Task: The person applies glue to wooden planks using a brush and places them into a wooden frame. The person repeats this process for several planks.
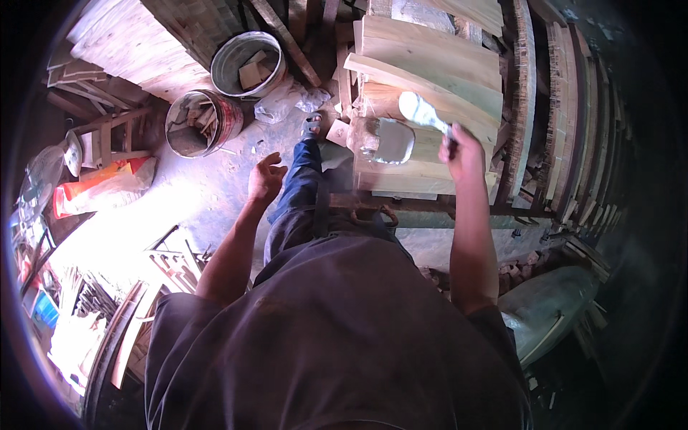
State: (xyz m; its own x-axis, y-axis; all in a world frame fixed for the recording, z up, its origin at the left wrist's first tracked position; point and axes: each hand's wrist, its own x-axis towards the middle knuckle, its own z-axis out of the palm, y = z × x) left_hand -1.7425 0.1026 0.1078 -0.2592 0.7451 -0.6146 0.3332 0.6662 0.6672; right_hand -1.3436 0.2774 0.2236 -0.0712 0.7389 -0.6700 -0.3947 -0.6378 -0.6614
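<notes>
My right hand (465,152) is closed round the handle of a brush (423,111) whose head is coated in something white. The brush is held above pale wooden boards (437,89) lying side by side. Just left of this hand stands a squarish container (364,139) with white liquid (394,140) in it and a crusted rim. My left hand (266,178) hangs in the air over the floor, left of my leg. It holds nothing, and its fingers are apart and slightly bent.
Two round buckets, one grey (247,66) and one reddish (204,123), hold wood scraps at the far left. A clear plastic bag (281,99) lies beside them. Stacked curved wood (527,107) stands at the right. An orange and white sack (104,186) lies left.
</notes>
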